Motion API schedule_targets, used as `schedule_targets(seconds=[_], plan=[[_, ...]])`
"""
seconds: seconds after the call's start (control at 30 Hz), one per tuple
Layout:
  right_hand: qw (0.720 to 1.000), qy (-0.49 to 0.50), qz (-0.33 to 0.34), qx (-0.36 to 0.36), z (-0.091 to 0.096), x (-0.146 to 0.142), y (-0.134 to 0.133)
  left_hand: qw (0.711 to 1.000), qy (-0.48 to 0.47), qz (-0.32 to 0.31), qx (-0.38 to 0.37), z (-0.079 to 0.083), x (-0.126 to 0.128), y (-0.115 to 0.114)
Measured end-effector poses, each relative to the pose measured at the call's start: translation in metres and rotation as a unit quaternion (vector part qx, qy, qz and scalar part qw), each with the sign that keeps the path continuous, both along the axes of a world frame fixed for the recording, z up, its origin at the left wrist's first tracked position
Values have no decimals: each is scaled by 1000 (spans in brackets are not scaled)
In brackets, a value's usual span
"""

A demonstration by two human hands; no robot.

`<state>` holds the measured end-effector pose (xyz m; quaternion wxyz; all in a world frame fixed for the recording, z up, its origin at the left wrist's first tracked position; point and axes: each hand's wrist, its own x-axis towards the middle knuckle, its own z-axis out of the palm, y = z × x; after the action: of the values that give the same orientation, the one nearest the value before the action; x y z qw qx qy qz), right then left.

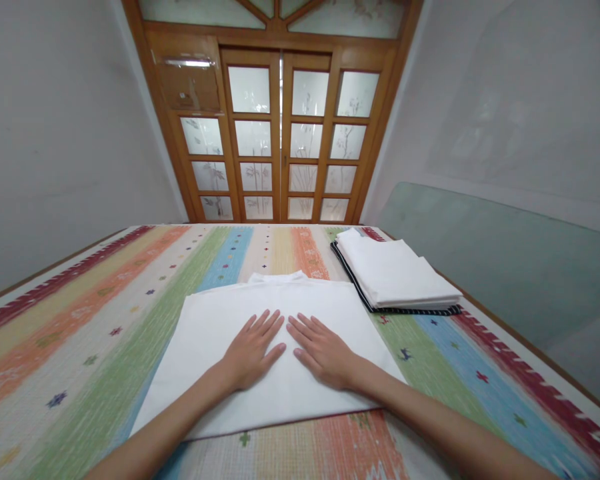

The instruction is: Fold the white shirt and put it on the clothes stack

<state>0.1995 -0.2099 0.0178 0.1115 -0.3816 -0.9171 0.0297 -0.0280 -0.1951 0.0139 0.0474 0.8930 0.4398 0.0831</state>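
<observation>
A white folded shirt (215,320) lies flat on the striped, many-coloured cloth (105,313) that covers the table; its collar shows at the far edge. My left hand (253,350) rests palm down on the middle of the shirt, fingers stretched out and together. My right hand (320,350) lies flat beside it, fingers extended, almost touching the left. Neither hand grips anything.
A stack of folded white garments (395,273) with a dark striped piece underneath sits at the far right of the table. A wooden double door with frosted glass panes (280,133) stands behind the table. A glass sheet (505,260) leans at the right wall.
</observation>
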Motion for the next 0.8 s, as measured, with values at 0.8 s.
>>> schedule_targets(seconds=[0.8], plan=[[996, 54, 66, -15, -3, 14, 17, 995, -2, -91, 46, -4, 1, -53]])
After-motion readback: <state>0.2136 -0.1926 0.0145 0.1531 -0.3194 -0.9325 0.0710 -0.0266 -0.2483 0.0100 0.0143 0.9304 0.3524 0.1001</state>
